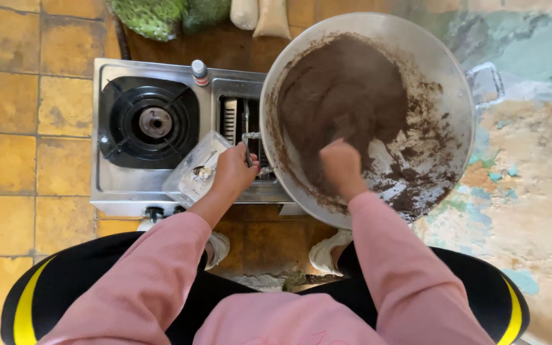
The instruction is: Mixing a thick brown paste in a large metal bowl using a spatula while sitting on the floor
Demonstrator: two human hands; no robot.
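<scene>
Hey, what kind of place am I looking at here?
Probably a simple home cooking spot set up at floor level: a two-burner gas stove sits on worn yellow floor tiles, and a big metal pan of brown mixture rests on it.

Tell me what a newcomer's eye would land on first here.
The big metal pan of dark brown paste fills the upper middle, with the right hand stirring in it. The left hand grips the pan's near handle, beside the unlit black burner on the left of the steel stove.
</scene>
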